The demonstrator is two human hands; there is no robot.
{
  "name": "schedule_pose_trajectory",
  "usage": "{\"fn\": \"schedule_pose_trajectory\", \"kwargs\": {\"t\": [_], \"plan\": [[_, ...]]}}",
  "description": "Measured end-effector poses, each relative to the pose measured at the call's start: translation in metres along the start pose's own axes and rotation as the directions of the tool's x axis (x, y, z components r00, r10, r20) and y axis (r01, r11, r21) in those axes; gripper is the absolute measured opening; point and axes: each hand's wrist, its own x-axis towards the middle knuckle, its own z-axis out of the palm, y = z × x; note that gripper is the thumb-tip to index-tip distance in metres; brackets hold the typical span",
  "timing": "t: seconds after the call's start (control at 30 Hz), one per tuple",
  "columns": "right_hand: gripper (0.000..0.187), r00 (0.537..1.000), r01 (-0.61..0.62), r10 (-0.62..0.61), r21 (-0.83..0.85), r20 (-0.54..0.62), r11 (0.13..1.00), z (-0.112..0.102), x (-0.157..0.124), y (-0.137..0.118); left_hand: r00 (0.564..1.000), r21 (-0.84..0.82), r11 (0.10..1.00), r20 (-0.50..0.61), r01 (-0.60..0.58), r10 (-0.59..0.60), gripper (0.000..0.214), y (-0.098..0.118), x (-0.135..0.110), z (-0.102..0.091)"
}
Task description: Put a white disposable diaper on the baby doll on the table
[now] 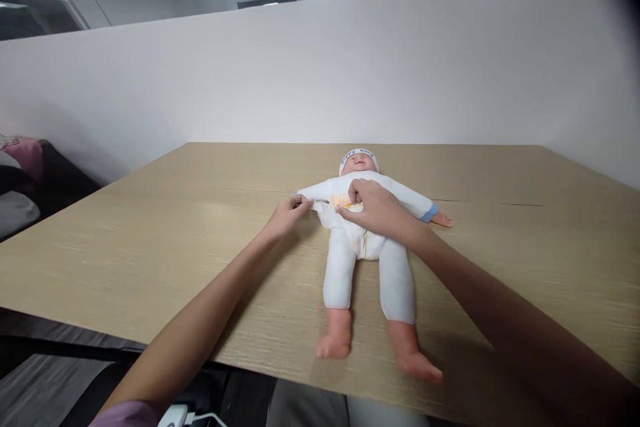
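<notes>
A baby doll in a white suit and a printed white cap lies face up on the table, its bare feet toward me. A white diaper is around its hips, with a yellow-orange patch at the front waist. At the doll's side, my left hand is closed in a pinch on the diaper's side flap, which is pulled out to the left. Over the belly, my right hand has its thumb and curled fingers on the diaper's front waist, hiding part of it. Both feet and one doll hand show.
The wooden table has a thin seam running across it. A white partition rises behind and to the right. Dark and pink cloth items sit beyond the left edge. A white plug with a cable is below the front edge.
</notes>
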Motion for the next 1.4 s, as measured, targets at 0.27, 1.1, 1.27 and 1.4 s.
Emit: {"fn": "schedule_pose_trajectory", "kwargs": {"t": [0.27, 1.1, 1.27, 1.4], "plan": [[0.031, 0.997, 0.072, -0.072, -0.022, 0.007, 0.997, 0.003, -0.002, 0.008, 0.992, -0.118, 0.989, 0.07, -0.092, 0.1, 0.047, 0.036, 0.017, 0.017], [0.014, 0.958, 0.053, -0.013, 0.129, -0.288, 0.99, -0.007, -0.023, -0.002, 0.978, -0.184, 0.96, -0.042, -0.21, 0.206, 0.029, 0.057, -0.017, 0.032], [0.009, 0.996, 0.084, -0.084, 0.337, -0.015, 0.938, -0.026, -0.103, -0.027, 0.899, -0.032, 0.933, 0.257, -0.358, 0.353, 0.022, 0.074, -0.072, 0.025], [0.004, 0.984, 0.014, -0.063, 0.278, 0.167, 0.96, -0.022, -0.142, -0.011, 0.865, 0.055, 0.926, 0.382, -0.373, 0.326, 0.019, 0.062, -0.084, 0.029]]}}
